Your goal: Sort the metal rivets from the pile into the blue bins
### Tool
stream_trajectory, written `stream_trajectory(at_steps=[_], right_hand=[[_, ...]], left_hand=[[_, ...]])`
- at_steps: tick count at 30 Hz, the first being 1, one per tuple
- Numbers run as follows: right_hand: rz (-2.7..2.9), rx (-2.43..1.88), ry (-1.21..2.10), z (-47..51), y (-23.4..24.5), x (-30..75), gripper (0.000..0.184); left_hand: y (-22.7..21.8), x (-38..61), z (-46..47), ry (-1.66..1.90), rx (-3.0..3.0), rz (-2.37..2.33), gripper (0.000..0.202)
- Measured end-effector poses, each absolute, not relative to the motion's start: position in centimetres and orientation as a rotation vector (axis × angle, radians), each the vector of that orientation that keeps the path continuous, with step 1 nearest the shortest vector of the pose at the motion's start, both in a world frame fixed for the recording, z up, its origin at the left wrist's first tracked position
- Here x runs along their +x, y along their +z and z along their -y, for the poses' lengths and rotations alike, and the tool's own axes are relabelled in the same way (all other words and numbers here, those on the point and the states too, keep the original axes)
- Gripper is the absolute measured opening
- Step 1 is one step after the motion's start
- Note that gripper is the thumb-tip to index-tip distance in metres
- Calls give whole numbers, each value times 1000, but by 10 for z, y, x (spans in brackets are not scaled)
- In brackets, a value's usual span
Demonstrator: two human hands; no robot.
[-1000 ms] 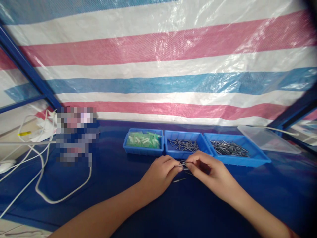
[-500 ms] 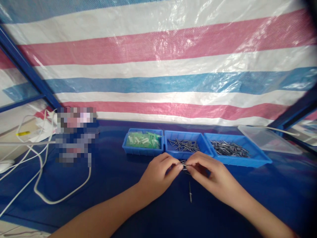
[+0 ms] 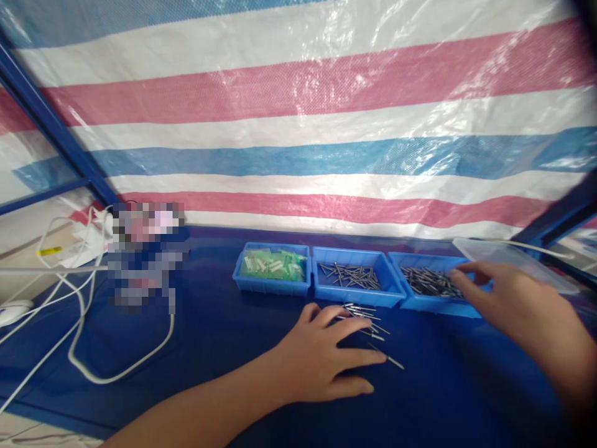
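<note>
My left hand (image 3: 326, 361) lies flat and open on the blue table (image 3: 224, 348), fingers spread, its fingertips touching a small heap of loose metal pins (image 3: 366, 317). My right hand (image 3: 513, 305) reaches over the right blue tray (image 3: 420, 303), which holds several grey metal pins (image 3: 426, 281); its fingers are stretched out over the tray's right end with nothing seen in them. The middle blue tray (image 3: 354, 292) holds a few pins. The left blue tray (image 3: 273, 287) holds green plastic pieces (image 3: 273, 264).
A clear plastic lid (image 3: 508, 252) lies right of the trays. White cables (image 3: 79, 336) loop over the table's left side beside a blurred-out object (image 3: 144, 255). A striped tarp (image 3: 298, 112) hangs behind, with blue frame bars at both sides.
Both hands were pinched together on a pin in front of the middle tray. Now the left hand has spread flat on the table and the right has moved right over the right tray.
</note>
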State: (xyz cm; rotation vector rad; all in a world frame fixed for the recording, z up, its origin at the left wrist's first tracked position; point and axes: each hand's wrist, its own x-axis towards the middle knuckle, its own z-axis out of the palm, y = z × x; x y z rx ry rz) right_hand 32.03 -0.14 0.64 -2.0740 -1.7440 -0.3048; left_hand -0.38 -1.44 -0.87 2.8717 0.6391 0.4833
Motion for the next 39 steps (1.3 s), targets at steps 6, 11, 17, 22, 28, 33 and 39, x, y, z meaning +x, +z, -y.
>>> stream_trajectory(at_steps=[6,11,17,22,28,33,39], right_hand=[[1844,-1687,-36,15,22,275,21],[2302,-1393,788,28,20,247,20],[2378,-1384,824,23,-3,228,9],[2367,-1365,769,22,-3,216,7],[2416,-1326,682,25,0,209,11],[2358,-1325,675,28,2,202,18],[2232,-1271,709,28,6,200,28]], left_hand=[[-12,0,15,477,2859,-583,33],[-12,1,12,461,2860,-630,26],[-15,0,7,540,2831,-761,21],[-20,1,5,574,2829,-854,19],[-19,2,6,595,2832,-883,19],[-13,1,6,699,2711,-845,21],[-10,2,5,859,2238,-999,17]])
